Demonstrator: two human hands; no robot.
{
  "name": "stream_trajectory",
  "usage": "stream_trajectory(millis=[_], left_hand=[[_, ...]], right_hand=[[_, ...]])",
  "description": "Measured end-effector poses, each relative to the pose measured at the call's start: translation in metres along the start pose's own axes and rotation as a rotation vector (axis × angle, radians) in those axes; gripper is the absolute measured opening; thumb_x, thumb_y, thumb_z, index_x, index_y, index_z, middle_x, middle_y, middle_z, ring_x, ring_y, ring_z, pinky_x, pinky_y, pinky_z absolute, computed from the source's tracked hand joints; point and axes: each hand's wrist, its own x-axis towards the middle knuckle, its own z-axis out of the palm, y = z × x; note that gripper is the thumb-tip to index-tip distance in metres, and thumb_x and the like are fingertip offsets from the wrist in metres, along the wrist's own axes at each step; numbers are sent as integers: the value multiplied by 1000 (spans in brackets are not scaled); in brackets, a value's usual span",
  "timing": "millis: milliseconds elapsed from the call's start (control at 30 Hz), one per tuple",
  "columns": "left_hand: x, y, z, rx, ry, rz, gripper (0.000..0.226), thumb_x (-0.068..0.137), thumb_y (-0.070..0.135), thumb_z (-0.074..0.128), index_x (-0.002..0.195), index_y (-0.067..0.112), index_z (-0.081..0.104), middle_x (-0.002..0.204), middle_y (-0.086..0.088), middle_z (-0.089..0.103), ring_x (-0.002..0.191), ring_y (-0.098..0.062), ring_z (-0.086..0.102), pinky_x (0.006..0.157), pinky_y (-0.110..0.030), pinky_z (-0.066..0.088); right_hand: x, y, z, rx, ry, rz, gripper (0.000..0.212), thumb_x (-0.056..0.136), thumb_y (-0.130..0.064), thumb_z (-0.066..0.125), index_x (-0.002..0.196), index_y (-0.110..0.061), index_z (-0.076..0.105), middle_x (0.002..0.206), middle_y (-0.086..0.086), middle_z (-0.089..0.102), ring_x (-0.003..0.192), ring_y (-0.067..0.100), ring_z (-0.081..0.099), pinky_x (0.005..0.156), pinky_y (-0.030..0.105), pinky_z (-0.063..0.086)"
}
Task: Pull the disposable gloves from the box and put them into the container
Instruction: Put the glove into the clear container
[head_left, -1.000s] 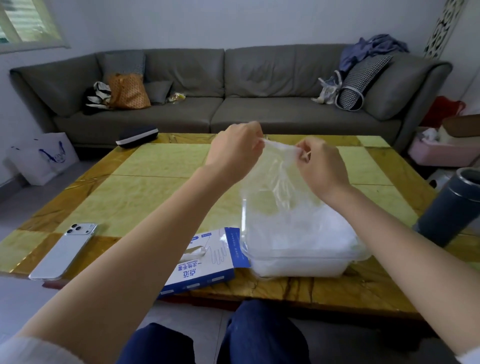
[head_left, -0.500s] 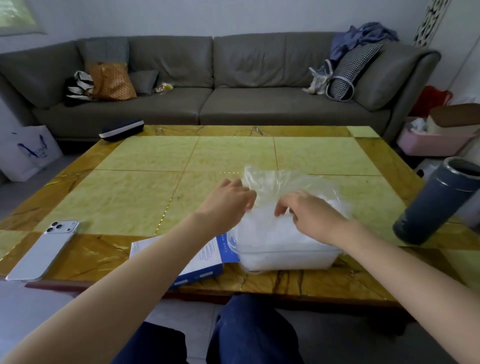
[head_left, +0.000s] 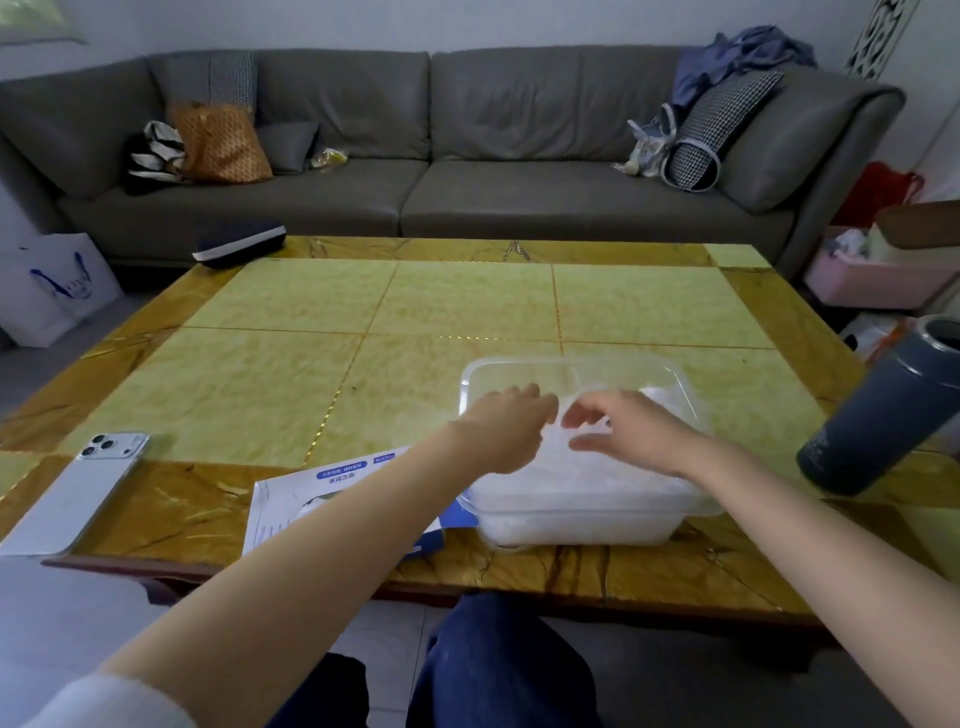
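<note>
My left hand (head_left: 506, 428) over the container (head_left: 597, 361) of gloves (head_left: 587, 491), fingers curled, grip unclear, my right hand (head_left: 628, 431) also over it, loosely spread, holding nothing, box (head_left: 291, 499) left of container

Place: a home living room.
Seating: a long grey sofa (head_left: 415, 197) holding cushions and a brown tote bag (head_left: 221, 143).
Bench: a low marble-patterned bench (head_left: 291, 312) in front of the sofa.
Clutter: clothes (head_left: 748, 57) heaped on the sofa's arm.

Clear rectangular container (head_left: 571, 364) is sitting upright at the table's (head_left: 291, 312) 6 o'clock edge, holding heaped translucent white gloves (head_left: 587, 493). White-and-blue box (head_left: 291, 499) is lying flat just beside it, at its 9 o'clock.
</note>
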Motion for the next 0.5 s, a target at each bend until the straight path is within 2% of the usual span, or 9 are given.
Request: stream_trajectory(millis=[67, 167, 300, 500], left_hand=[[9, 5, 19, 66, -173, -26, 49, 96, 25, 50, 140, 14, 33, 136, -10, 40, 121, -30, 45, 95, -37, 39], [16, 4, 34, 109, -297, -86, 57, 94, 29, 54, 141, 10, 29, 136, -12, 40, 120, -31, 47, 89, -36, 40], [22, -1, 39, 115, -355, -104, 60, 92, 21, 57, 143, 10, 27, 137, -12, 40, 119, -29, 49, 84, -33, 41], [23, 6, 42, 124, -405, -117, 60, 95, 7, 44, 149, 9, 16, 150, -15, 25, 129, -33, 41, 99, -37, 38]], right_hand=[[4, 5, 10, -138, -112, 20, 36, 82, -28, 71, 116, -25, 60, 119, -7, 57, 113, 12, 52, 95, 28, 42], [10, 16, 20, -244, -195, 27, 44, 83, -22, 70, 124, -23, 54, 128, -3, 49, 120, 17, 46, 99, 29, 39], [18, 30, 26, -303, -326, 122, 53, 87, -25, 65, 135, -23, 43, 138, 3, 38, 129, 22, 37, 105, 32, 35], [21, 31, 29, -341, -406, 191, 59, 90, -24, 62, 142, -24, 35, 145, 4, 29, 131, 25, 35, 107, 34, 35]])
